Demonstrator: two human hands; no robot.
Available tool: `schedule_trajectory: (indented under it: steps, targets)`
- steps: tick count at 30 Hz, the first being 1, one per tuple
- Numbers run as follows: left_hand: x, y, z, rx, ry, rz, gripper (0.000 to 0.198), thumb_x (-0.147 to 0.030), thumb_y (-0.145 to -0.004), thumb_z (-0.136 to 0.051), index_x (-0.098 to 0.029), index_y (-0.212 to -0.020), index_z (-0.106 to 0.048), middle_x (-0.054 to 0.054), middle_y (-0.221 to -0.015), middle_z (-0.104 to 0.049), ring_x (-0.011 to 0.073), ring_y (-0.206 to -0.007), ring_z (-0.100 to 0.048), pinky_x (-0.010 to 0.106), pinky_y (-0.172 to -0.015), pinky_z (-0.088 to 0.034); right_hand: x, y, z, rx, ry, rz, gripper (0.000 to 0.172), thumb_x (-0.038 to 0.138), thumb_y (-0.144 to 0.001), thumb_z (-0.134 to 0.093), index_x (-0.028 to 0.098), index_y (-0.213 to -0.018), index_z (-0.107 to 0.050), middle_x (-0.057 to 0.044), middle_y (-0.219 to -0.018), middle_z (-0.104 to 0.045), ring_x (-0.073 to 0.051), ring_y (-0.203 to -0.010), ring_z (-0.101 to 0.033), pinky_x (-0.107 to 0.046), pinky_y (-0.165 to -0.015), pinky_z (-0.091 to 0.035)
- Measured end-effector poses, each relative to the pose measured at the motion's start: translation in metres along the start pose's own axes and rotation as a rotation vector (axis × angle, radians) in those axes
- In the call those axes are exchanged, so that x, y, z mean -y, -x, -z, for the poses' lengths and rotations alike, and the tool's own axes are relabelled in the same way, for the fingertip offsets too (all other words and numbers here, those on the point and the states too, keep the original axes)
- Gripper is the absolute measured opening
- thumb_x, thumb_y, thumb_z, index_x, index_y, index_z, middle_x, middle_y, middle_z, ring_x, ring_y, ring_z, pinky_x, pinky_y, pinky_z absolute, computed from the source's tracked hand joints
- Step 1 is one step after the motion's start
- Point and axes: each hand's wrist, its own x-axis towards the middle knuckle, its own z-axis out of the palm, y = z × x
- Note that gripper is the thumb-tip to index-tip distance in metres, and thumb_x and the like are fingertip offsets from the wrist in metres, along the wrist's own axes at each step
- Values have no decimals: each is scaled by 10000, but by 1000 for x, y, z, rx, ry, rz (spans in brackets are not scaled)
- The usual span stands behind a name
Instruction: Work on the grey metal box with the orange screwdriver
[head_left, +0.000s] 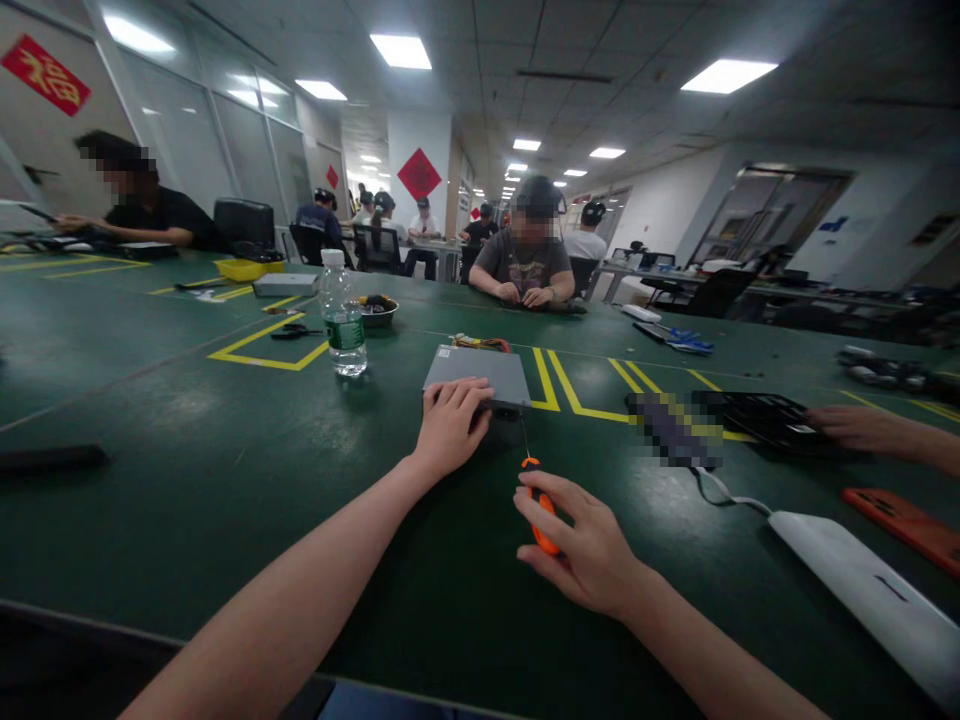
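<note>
A grey metal computer power supply (495,370) lies on the green table (315,490), its bundle of coloured wires at the far side. My left hand (452,425) rests on its near left part, fingers over the top and thumb down at the front face, holding it. In my right hand (577,540) is a screwdriver (541,520) with an orange and black handle, between thumb and fingers. Its thin shaft points away from me, toward the near right corner of the power supply. Whether the tip touches a screw is too small to tell.
A water bottle (345,325) stands left of the power supply, near a metal bowl (379,310). To the right lie a blurred-out phone (671,430) on a cable, a white power bank (862,580) and an orange phone (907,525). Another person's hand (870,430) touches a black part (772,418).
</note>
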Motion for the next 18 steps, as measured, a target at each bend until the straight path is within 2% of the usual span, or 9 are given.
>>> schedule_trajectory:
  steps: [4, 9, 11, 15, 18]
  targets:
    - [1, 0, 0, 0, 6, -4, 240, -240, -858, -505, -265, -1096, -526, 0, -1228, -582, 192, -1170, -470, 395, -975, -257, -2, 1, 2, 70, -46, 41, 379, 342, -922, -353, 151, -1236, -448, -192, -1213, -464, -279, -1092, -523, -417, -800, -513]
    - [1, 0, 0, 4, 6, -3, 240, -242, -861, -499, -262, -1099, -525, 6, -1232, -579, 194, -1171, -468, 395, -977, -257, -3, 4, -3, -85, -67, 36, 354, 325, -878, -518, 151, -1170, -420, -176, -1141, -544, -227, -943, -600, -365, -728, -537]
    - [1, 0, 0, 9, 6, -2, 239, -242, -862, -498, -260, -1099, -526, 7, -1233, -578, 193, -1171, -467, 393, -974, -260, -3, 4, -5, -107, -93, 19, 374, 326, -863, -555, 158, -1155, -394, -175, -1134, -558, -218, -944, -610, -353, -729, -546]
    - [2, 0, 0, 6, 9, -2, 237, -244, -861, -496, -260, -1096, -527, 5, -1231, -578, 191, -1171, -467, 394, -973, -259, 0, 2, -3, -18, -107, 12, 374, 362, -885, -484, 140, -1174, -399, -188, -1155, -548, -237, -1012, -593, -364, -745, -550]
    - [2, 0, 0, 1, 15, -5, 229, -237, -865, -488, -260, -1090, -530, 4, -1230, -578, 186, -1173, -465, 392, -980, -252, 2, -1, 1, 37, -22, 53, 348, 318, -907, -414, 133, -1200, -450, -193, -1146, -548, -246, -965, -604, -375, -710, -547]
